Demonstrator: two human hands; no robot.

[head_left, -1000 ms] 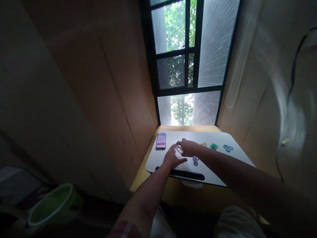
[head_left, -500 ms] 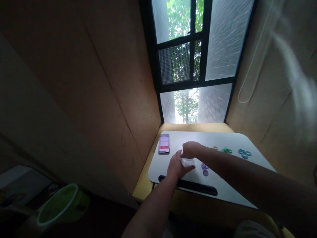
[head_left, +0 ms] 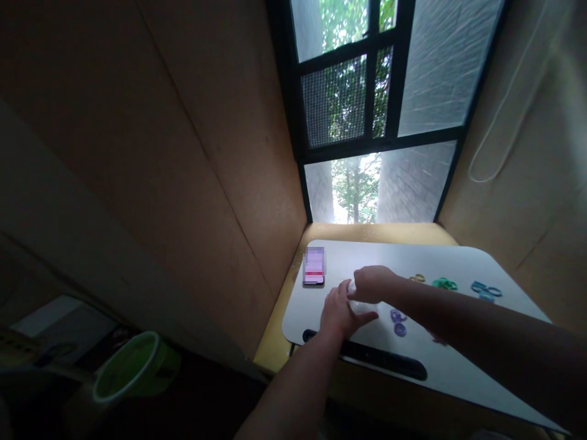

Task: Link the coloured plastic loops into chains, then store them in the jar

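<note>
My left hand (head_left: pixel 338 311) is wrapped round the side of a clear plastic container (head_left: pixel 364 307) standing on the white table top (head_left: pixel 298 311). Over the container's top, my right hand (head_left: pixel 373 283) is closed with its fingers pointing down; whatever is in them is hidden. Small purple rings (head_left: pixel 400 329) lie just right of the container. Farther right, partly behind my right forearm, are green rings (head_left: pixel 444 283), yellow rings (head_left: pixel 417 278) and blue rings (head_left: pixel 486 290). A bit of something reddish (head_left: pixel 438 339) shows below the forearm.
A phone (head_left: pixel 314 267) with a lit screen lies at the table's left back corner. Along the front edge runs a black slot (head_left: pixel 385 359). Wooden walls stand on both sides, with a window (head_left: pixel 353 140) behind. A green bucket (head_left: pixel 131 366) is at lower left.
The view has shifted, so the table appears farther right. Both hands keep nearly the same hold at the container. The reddish thing below my right forearm has come into sight.
</note>
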